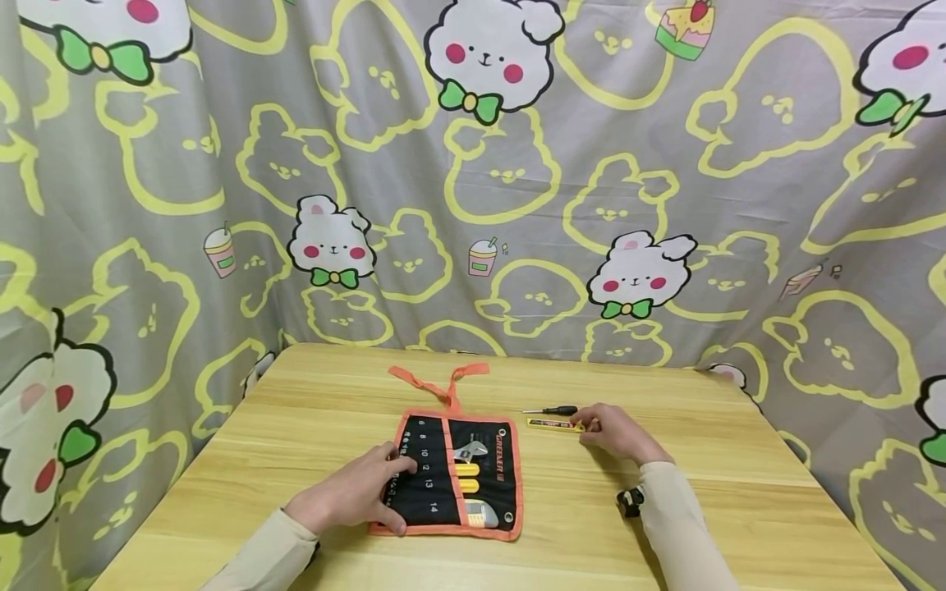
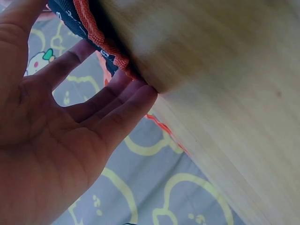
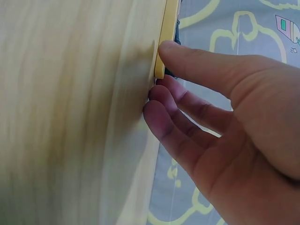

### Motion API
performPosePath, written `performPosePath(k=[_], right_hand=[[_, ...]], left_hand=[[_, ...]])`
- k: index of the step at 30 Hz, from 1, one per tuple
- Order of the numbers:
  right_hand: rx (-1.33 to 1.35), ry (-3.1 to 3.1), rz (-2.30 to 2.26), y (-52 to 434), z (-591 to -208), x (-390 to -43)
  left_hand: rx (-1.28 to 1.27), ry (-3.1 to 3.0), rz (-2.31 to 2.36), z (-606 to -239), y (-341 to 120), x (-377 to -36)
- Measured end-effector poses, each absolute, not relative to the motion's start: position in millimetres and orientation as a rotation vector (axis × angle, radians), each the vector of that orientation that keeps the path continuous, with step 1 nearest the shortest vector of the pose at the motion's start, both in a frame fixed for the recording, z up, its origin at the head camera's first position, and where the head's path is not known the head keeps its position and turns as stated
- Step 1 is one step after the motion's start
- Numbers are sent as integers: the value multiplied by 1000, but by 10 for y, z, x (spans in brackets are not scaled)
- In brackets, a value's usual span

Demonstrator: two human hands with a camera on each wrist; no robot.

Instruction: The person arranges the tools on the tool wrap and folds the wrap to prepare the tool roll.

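Fingers (image 1: pixel 402 468) of both hands lie flat on wood table (image 1: pixel 310 410) w/ cartoon-bunny curtain (image 1: pixel 517 205) behind.

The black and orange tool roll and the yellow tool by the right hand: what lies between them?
Bare wooden table, in the head view, between tool roll and yellow tool.
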State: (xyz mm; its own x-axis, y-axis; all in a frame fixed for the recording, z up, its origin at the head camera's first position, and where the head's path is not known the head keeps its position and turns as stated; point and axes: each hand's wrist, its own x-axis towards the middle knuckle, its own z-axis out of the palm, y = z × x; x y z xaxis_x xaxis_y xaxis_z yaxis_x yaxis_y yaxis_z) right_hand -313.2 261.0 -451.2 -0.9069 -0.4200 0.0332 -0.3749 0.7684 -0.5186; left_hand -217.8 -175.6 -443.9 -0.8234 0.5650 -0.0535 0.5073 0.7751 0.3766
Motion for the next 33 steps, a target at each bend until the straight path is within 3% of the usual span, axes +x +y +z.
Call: performPosePath(k=[33], right_hand=[[-658,2961,-724,2484,-4555,-3120]], left_hand=[[844,2796,543,-4454,-1750,-2188]])
